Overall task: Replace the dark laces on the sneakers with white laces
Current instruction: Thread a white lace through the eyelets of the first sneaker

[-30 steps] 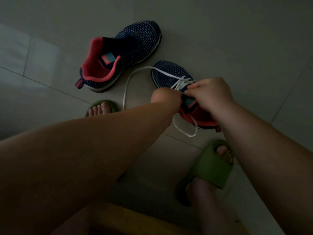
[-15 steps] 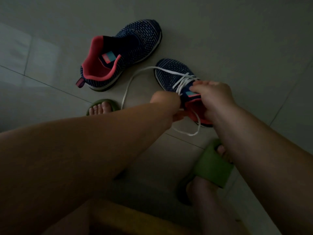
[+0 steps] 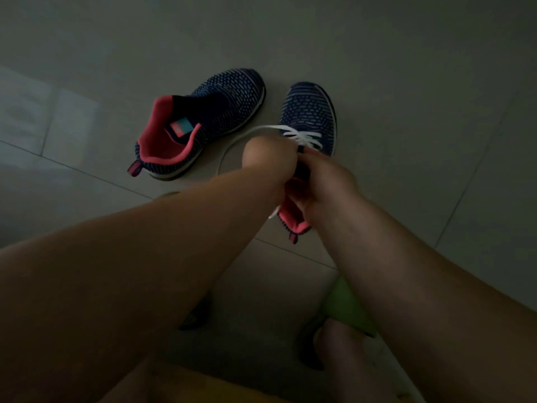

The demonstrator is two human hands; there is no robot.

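Observation:
Two dark blue knit sneakers with pink linings lie on the tiled floor. The left sneaker (image 3: 203, 123) has no lace and lies apart, toe pointing up and right. The right sneaker (image 3: 311, 117) carries a white lace (image 3: 302, 138) crossed through its eyelets. One lace end loops out to the left and a short end shows under my wrists. My left hand (image 3: 268, 158) is curled into a fist at the lace over the tongue. My right hand (image 3: 325, 184) grips the sneaker's collar and tongue, its fingers curled. Both hands hide the sneaker's middle.
Grey floor tiles (image 3: 406, 82) with joint lines spread all around. My right foot in a green slipper (image 3: 345, 306) stands below the right sneaker. A sliver of the other slipper (image 3: 170, 194) shows beside my left forearm. A wooden seat edge (image 3: 186, 382) lies at the bottom.
The right sneaker has turned so its toe points straight up, closer to the other sneaker. Both hands moved up and together over its tongue. The view shifted, hiding my left foot.

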